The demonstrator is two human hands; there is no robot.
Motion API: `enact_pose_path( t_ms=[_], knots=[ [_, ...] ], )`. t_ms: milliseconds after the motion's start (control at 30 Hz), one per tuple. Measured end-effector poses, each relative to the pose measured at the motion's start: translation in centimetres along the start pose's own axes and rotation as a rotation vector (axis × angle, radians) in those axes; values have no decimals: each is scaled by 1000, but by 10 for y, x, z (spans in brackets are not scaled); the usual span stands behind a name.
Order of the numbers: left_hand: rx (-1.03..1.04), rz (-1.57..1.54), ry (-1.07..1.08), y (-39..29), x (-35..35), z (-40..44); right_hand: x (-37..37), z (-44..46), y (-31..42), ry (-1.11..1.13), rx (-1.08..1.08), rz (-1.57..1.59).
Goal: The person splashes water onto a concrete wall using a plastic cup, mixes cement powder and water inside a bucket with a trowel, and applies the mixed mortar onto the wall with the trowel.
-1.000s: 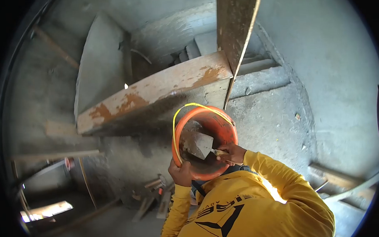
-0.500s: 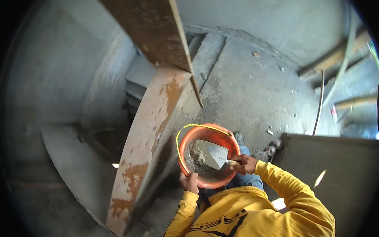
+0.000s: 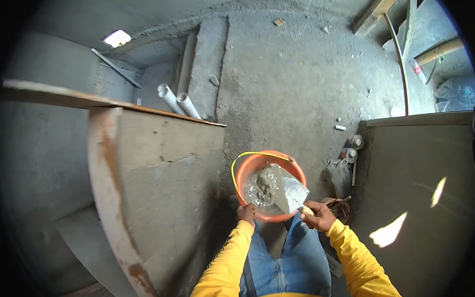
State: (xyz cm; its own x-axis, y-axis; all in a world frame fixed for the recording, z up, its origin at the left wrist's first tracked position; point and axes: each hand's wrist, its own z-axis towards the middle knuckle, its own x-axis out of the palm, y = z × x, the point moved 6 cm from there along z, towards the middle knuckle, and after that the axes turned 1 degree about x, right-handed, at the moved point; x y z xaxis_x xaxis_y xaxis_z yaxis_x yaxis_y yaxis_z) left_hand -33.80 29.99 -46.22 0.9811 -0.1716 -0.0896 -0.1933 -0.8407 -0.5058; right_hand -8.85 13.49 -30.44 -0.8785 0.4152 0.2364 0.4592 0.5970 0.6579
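Orange bucket (image 3: 274,218) and view have swung rightward since the earlier frame, the left hand (image 3: 246,213) clasping its rim before the legs (image 3: 304,253), the right hand (image 3: 321,217) gripping the trowel (image 3: 292,192) over mortar (image 3: 262,187) already wet but not emptied out.

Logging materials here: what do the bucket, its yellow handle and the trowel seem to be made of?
Bucket: probably orange plastic, judging by the smooth, evenly coloured rim.
Yellow handle: thin and curved, perhaps plastic-covered wire; its core isn't visible.
Trowel blade: likely metal, flat with a pale grey sheen.
Trowel grip: pale, possibly wood, but the right hand partly covers it.
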Motion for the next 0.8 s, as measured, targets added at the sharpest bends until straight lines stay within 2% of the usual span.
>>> enact_pose_path(
  t_ms=[100,167,333,367,400,433,500,567,633,667,700,767,800],
  knots=[
    [32,78,28,49,28,70,-26,31,-38,-66,29,57],
    [-8,49,67,70,54,122,-39,71,-77,-133,-9,-5],
    [-57,1,225,115,95,201,-52,116,-130,-265,19,132],
    [-58,-15,234,118,96,211,-54,124,-144,-276,22,126],
    [-23,103,293,146,81,258,-51,141,-162,-284,7,169],
    [-31,110,245,156,75,270,-48,149,-167,-280,18,184],
    [-192,139,190,145,52,252,-34,161,-155,-250,13,168],
    [203,641,184,158,-16,268,-18,177,-158,-231,-2,112],
    [383,961,167,139,-73,232,10,200,-160,-223,-91,93],
    [348,918,252,80,-73,165,26,213,-157,-215,-175,58],
    [344,952,323,71,-106,136,46,228,-166,-237,-208,146],
    [412,1295,243,22,-140,51,83,263,-183,-238,-189,220],
    [390,1399,250,19,-157,20,100,281,-189,-269,-206,188]
  ],
)
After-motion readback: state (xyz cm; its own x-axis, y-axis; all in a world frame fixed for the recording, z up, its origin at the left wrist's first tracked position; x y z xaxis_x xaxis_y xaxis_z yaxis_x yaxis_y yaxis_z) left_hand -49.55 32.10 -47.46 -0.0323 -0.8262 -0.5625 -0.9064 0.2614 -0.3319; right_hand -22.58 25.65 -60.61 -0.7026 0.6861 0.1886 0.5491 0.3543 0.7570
